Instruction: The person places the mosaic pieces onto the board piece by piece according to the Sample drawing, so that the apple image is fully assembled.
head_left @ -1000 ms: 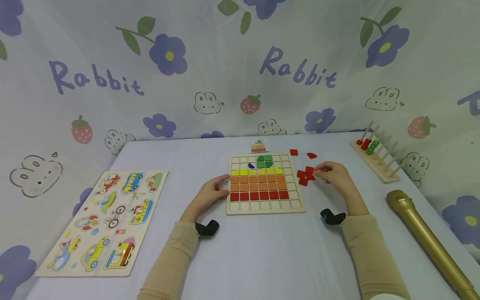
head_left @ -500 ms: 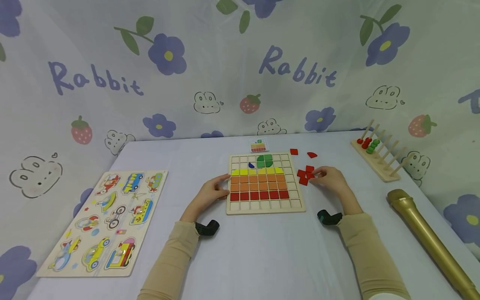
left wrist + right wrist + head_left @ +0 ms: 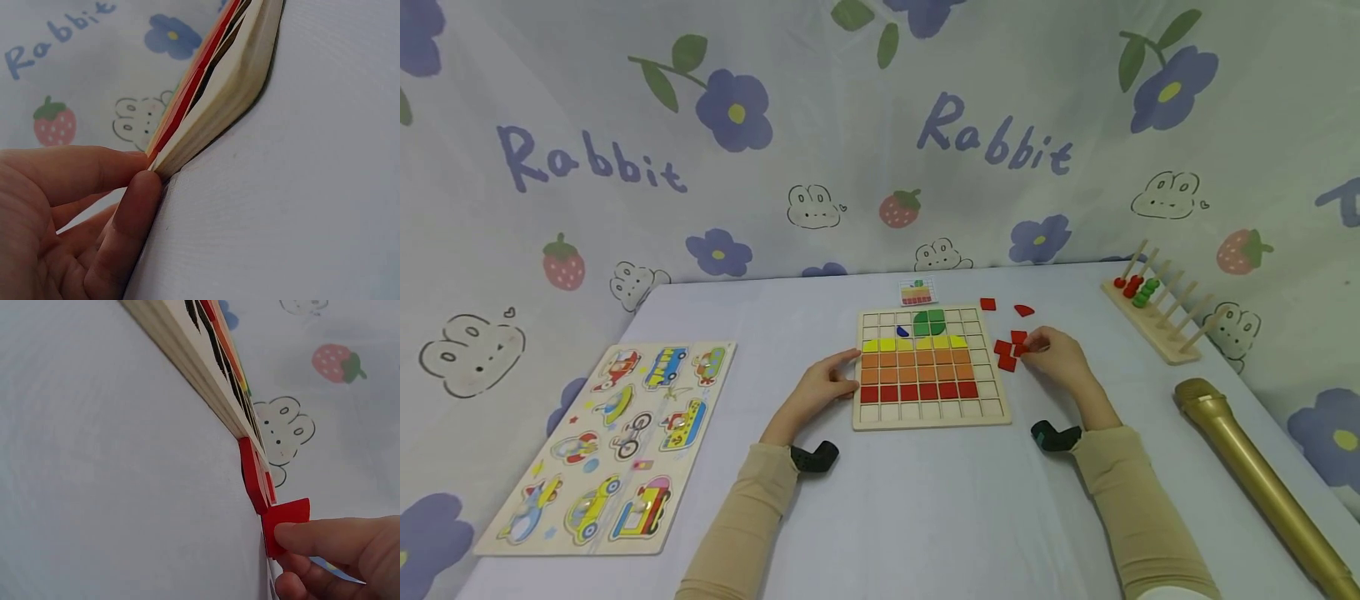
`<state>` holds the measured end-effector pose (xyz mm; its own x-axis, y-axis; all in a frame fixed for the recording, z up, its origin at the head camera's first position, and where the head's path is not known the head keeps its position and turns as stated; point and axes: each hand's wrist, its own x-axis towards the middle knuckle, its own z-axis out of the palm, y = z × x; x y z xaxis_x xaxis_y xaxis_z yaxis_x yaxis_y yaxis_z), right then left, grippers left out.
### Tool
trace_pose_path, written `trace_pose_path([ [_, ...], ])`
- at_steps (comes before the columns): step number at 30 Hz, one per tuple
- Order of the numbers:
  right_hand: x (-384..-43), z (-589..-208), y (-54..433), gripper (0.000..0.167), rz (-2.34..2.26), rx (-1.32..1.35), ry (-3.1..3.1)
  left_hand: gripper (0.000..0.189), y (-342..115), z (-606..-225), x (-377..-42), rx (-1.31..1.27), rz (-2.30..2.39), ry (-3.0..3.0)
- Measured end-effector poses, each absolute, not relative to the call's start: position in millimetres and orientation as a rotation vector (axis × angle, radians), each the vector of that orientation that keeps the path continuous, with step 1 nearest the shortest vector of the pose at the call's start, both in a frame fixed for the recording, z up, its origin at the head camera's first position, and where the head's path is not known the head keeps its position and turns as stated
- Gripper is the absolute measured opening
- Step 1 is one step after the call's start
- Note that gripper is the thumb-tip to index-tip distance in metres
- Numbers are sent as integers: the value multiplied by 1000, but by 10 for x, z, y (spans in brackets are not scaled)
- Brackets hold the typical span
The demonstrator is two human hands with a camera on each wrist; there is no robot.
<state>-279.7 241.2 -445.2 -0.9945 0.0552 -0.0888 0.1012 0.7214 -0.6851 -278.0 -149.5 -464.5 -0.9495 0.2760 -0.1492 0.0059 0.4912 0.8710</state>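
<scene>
The wooden grid board [image 3: 992,410] lies mid-table with rows of red, orange and yellow tiles, plus green pieces [image 3: 929,322] and a small blue piece [image 3: 902,331] near its top. My left hand [image 3: 814,390] touches the board's left edge with its fingers and thumb. Just right of the board, my right hand [image 3: 1062,358] pinches a red tile [image 3: 289,517] between thumb and fingers; the tile stands tilted in the right wrist view. Close by lie loose red tiles [image 3: 1006,363], one of them leaning by the board edge in that view.
A picture card [image 3: 917,292] lies behind the board. Farther back are a red square [image 3: 988,304] and a red quarter-round [image 3: 1024,310]. A vehicle puzzle [image 3: 651,400] lies left. At right are a peg stand with beads [image 3: 1157,321] and a gold microphone [image 3: 1255,467].
My right hand has moved slightly left, onto the loose red pieces, and now pinches one, tilting it up. My left hand and the board have not moved.
</scene>
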Motion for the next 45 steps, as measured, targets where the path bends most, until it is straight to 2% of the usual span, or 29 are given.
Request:
trace_pose_path([
  [8,-2771,-4293,2321,27,-1362,119,2758,59,-1505,-4651,-2765,259,1433,2485],
  [14,-2786,-4120,1963,33,-1504,5,2538,59,-1506,-4643,-2764,248,1435,2480],
  [29,-2624,-4211,614,19,-1355,-504,2290,57,-1525,-4640,-2764,272,1469,2455],
  [35,-2591,-4314,416,7,-1223,-552,2380,57,-1514,-4640,-2764,292,1483,2442],
  [45,-2547,-4288,321,4,-1049,-646,2529,57,-1537,-4652,-2777,289,1472,2447],
])
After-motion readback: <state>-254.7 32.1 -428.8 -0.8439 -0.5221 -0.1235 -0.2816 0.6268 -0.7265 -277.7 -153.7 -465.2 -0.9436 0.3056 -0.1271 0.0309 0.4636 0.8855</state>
